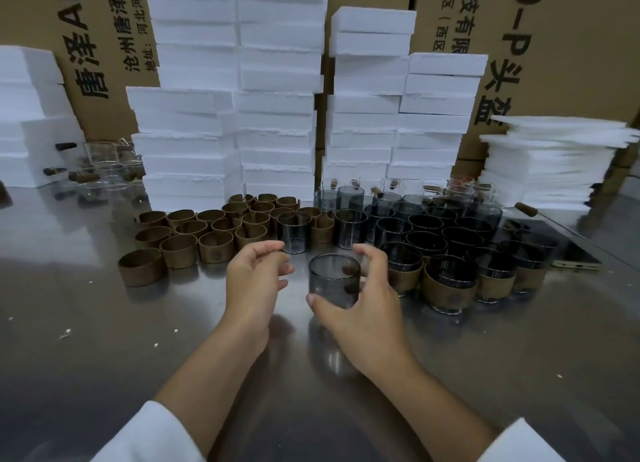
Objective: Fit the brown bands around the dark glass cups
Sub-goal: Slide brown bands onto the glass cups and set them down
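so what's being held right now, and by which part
The right hand holds a dark glass cup by its side wall; the left hand holds nothing.

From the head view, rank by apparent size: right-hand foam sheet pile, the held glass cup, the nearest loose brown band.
1. Foam sheet pile
2-3. held glass cup and nearest brown band: too alike to rank

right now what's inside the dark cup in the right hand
Nothing shows inside the dark cup; the dark spots look like right hand fingertips through the glass. The thumb covers part of its base.
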The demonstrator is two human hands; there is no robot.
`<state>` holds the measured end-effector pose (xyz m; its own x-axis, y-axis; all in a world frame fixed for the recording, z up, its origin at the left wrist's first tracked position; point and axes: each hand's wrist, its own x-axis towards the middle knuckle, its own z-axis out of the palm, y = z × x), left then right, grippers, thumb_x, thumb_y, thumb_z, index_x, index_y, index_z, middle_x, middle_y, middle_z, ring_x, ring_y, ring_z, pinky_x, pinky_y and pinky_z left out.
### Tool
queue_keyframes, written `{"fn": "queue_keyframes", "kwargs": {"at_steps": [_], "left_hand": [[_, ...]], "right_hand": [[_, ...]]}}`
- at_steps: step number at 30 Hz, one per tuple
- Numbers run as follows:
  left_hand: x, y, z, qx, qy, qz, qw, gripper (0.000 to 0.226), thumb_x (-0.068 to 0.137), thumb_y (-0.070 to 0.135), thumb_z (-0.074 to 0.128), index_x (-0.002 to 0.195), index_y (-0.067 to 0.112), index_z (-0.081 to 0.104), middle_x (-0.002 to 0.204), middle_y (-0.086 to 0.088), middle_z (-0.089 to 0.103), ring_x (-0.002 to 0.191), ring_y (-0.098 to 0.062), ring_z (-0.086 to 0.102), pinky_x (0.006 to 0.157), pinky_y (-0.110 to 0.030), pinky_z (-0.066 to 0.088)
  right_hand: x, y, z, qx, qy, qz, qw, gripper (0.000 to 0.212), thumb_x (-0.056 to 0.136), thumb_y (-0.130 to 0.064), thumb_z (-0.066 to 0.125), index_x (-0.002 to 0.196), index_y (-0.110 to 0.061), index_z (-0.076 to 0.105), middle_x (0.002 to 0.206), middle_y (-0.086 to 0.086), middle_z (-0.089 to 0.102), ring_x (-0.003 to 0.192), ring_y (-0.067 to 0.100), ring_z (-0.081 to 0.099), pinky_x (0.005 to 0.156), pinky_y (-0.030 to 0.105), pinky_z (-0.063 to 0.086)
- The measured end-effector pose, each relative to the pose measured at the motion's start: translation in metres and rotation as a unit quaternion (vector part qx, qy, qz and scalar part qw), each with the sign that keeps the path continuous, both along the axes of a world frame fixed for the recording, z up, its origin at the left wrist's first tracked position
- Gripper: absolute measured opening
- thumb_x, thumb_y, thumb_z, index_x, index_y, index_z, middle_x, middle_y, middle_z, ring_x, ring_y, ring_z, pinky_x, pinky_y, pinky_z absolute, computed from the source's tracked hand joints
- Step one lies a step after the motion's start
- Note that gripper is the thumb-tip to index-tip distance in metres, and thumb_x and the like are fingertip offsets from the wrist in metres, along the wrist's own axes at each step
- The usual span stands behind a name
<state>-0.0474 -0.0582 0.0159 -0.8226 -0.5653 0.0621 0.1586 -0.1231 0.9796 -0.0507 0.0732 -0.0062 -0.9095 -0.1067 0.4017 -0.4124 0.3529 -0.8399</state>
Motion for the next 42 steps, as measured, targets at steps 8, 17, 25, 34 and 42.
{"fn": "queue_keyframes", "kwargs": {"at_steps": [8,17,25,34,42], "left_hand": [[0.012,0.008,0.004,0.011,0.038,-0.063,0.997,0.018,0.094,0.007,0.054,0.09,0.019,0.066,0.088,-0.003,0.069,0.087,-0.018,0.065,0.071,-0.027,0.05],[0.034,0.033,0.006,-0.409,0.275,-0.055,0.869,0.025,0.089,0.028,0.049,0.112,0.027,0.059,0.112,0.012,0.06,0.112,-0.002,0.053,0.095,-0.015,0.039],[0.029,0.031,-0.003,-0.465,0.194,-0.07,0.861,0.034,0.087,0.042,0.04,0.106,0.028,0.065,0.103,0.021,0.053,0.106,-0.005,0.051,0.09,-0.016,0.037],[0.021,0.017,-0.007,-0.484,0.179,-0.098,0.851,0.047,0.095,0.044,0.025,0.123,0.028,0.059,0.114,0.026,0.051,0.118,-0.002,0.046,0.101,-0.035,0.039],[0.023,0.022,-0.002,-0.418,0.172,-0.144,0.88,0.044,0.094,0.052,0.024,0.122,0.039,0.054,0.121,0.019,0.057,0.123,-0.006,0.049,0.105,-0.041,0.04]], "right_hand": [[0.011,0.027,0.005,-0.166,-0.069,0.011,0.984,0.032,0.07,-0.036,0.077,0.096,-0.026,0.061,0.087,-0.009,0.068,0.077,-0.005,0.064,0.068,0.01,0.046],[0.006,0.022,0.007,-0.12,-0.047,0.018,0.991,0.039,0.069,-0.046,0.074,0.095,-0.035,0.049,0.094,-0.011,0.064,0.088,0.005,0.063,0.072,0.024,0.05],[0.007,0.022,0.006,-0.103,-0.011,0.016,0.995,0.037,0.067,-0.047,0.069,0.094,-0.038,0.045,0.099,-0.012,0.061,0.091,0.001,0.06,0.068,0.011,0.045],[0.009,0.019,0.009,-0.113,-0.029,0.043,0.992,0.039,0.07,-0.041,0.075,0.099,-0.035,0.05,0.096,-0.014,0.065,0.085,-0.006,0.062,0.069,0.012,0.049],[0.013,0.017,0.011,-0.101,-0.023,0.094,0.99,0.038,0.074,-0.027,0.078,0.1,-0.035,0.05,0.092,-0.011,0.066,0.084,-0.002,0.064,0.065,0.01,0.048]]}}
